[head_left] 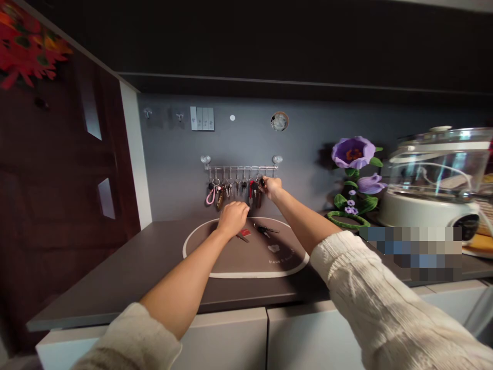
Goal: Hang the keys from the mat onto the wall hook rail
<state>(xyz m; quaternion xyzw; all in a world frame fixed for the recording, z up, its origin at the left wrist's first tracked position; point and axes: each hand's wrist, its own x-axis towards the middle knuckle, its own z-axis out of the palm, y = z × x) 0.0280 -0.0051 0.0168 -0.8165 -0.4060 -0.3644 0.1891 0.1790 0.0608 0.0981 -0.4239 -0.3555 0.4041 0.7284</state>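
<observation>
Keys of several kinds hang from a clear hook rail on the grey wall, among them a pink loop and a red strap. At the rail's right end, my right hand pinches a dark key close to a hook. My left hand is lower, above the mat, its fingers curled and closed; what they hold, if anything, is hidden. On the oval brown mat lie black keys, plus a key with a red tag near my left hand.
Purple flowers with a green ring base stand right of the mat. Beyond them is a white appliance with a clear cover. A dark cabinet overhangs the counter. Left is a dark door; wall hooks are higher up.
</observation>
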